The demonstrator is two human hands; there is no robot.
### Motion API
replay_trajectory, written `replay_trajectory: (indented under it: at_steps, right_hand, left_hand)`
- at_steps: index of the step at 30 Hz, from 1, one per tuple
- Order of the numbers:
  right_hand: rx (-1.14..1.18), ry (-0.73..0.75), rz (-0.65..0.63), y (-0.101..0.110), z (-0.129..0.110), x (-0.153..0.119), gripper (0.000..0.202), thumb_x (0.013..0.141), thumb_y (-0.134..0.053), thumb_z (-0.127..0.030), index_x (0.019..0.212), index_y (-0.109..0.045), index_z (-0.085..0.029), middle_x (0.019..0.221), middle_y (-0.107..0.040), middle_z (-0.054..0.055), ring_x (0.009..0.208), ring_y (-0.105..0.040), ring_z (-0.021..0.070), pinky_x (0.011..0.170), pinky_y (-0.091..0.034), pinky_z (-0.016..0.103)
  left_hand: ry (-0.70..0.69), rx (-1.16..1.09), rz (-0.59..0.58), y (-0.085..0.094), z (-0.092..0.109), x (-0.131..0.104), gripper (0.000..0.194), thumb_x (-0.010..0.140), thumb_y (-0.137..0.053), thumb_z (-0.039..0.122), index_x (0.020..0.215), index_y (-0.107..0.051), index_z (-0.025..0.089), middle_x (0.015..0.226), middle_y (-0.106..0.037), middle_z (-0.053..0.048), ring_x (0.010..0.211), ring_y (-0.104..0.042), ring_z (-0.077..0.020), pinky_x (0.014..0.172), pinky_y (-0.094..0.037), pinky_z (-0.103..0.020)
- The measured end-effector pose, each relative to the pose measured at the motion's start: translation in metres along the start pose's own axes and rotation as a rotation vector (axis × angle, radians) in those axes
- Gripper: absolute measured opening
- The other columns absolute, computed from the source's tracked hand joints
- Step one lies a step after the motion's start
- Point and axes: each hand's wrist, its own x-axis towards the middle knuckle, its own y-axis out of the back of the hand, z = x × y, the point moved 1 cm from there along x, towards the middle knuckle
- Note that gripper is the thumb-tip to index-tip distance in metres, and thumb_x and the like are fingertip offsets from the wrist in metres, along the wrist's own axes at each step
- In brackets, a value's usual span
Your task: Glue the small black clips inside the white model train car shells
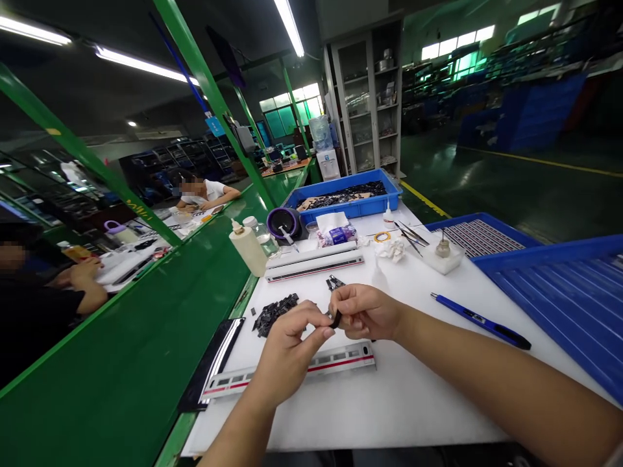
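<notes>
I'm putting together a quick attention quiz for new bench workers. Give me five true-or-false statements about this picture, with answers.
1. Both the left hand and right hand are at a small black piece. True.
2. The blue tool lies left of both hands. False: the blue tool lies to their right.
3. The left hand partly hides a white shell with a red stripe. True.
4. The pile of black pieces sits in a bowl. False: the pile lies on the white tabletop.
5. The cream bottle has tipped over. False: it stands upright.
</notes>
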Motion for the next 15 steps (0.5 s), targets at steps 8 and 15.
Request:
replay_trajectory:
  at_steps: [8,15]
  right_hand:
    - [-0.179,0.148,0.174,-0.014,-0.003,0.001,0.032,0.075,-0.072,-0.041,0.073,-0.048,-0.020,0.055,-0.042,-0.008,0.045,-0.028,0.0052,0.042,-0.022,0.019]
    - [-1.304,0.809,0.489,-0.031,0.005,-0.009,0.017,0.086,-0.053,-0.026,0.070,-0.049,-0.022,0.070,-0.054,0.002,0.066,-0.046,0.0154,0.060,-0.033,0.031]
  left_hand:
    - [0.114,0.045,0.163,-0.008,-0.009,0.004,0.019,0.085,-0.068,0.040,0.081,-0.070,0.022,0.074,-0.061,-0.001,0.071,-0.052,-0.0167,0.069,-0.040,-0.030]
    - [0.447,-0.325,0.114,-0.008,-0.014,0.012,0.029,0.075,-0.078,0.046,0.084,-0.075,0.018,0.078,-0.063,-0.001,0.071,-0.044,-0.0122,0.068,-0.039,-0.025]
